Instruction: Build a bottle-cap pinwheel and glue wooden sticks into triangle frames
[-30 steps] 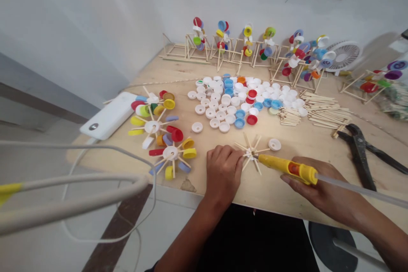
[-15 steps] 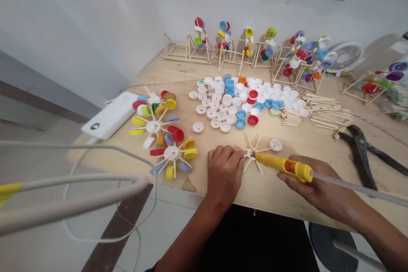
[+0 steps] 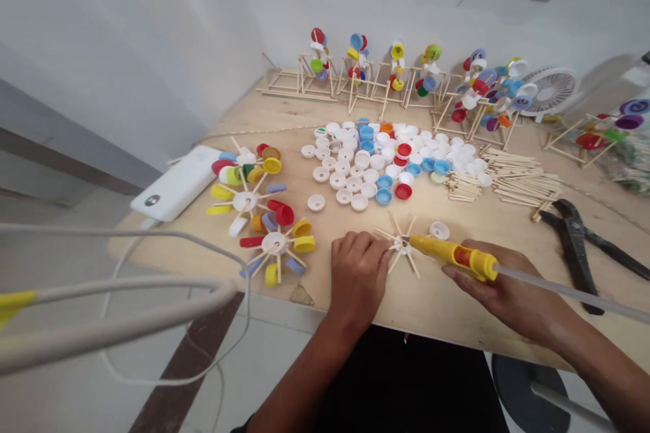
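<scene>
In my right hand (image 3: 512,284) is a yellow hot glue gun (image 3: 451,256), a clear glue stick (image 3: 563,292) trailing from its back end. Its nozzle points left, at the hub of a spoked wheel (image 3: 403,247) made of small wooden sticks set round a white bottle cap. My left hand (image 3: 358,270) is closed at the wheel's left side, thumb and forefinger on a spoke. Just behind the gun tip lies a single white cap (image 3: 439,231). To the left rest finished-looking wheels with coloured caps on their spokes, one of them a nearby wheel (image 3: 274,243).
White, blue and red caps (image 3: 363,159) lie mid-table, beside stick piles (image 3: 523,176). Black pliers (image 3: 571,243) lie on the right, a white power bank (image 3: 177,183) on the left. Stick frames with cap wheels (image 3: 396,74) line the wall near a white fan (image 3: 551,89). A cable (image 3: 167,284) hangs front left.
The glue gun's tip has shifted slightly up and back over the hub, uncovering more of the white centre. My left hand stays in place on the wheel.
</scene>
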Action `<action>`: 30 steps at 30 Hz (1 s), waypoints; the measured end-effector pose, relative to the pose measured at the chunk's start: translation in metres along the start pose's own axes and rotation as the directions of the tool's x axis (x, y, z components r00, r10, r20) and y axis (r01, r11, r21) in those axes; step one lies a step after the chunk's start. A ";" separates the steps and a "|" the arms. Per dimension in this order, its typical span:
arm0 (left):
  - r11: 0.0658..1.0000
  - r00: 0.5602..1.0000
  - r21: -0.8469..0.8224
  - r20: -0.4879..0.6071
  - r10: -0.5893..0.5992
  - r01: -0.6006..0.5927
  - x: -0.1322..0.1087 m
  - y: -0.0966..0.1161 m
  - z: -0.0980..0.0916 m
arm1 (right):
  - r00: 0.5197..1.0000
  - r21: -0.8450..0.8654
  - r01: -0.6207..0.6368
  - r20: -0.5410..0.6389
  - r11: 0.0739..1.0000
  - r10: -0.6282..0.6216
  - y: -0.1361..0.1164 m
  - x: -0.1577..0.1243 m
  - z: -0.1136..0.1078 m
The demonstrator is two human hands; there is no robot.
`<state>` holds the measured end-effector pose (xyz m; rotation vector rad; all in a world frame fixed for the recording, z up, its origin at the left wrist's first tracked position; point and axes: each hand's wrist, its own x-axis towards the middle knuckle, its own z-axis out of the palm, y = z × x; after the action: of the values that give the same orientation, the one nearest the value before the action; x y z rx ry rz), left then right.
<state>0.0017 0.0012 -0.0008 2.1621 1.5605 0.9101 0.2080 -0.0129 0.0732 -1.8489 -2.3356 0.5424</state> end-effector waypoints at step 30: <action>0.999 1.000 0.040 0.000 0.007 -0.007 -0.002 -0.002 0.003 | 1.000 0.268 -0.009 -0.020 0.963 0.015 0.002 -0.021 0.004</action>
<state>0.0019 0.0004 -0.0050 2.1955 1.5855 0.8889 0.2140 -0.0333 0.0718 -1.7364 -2.1152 0.7916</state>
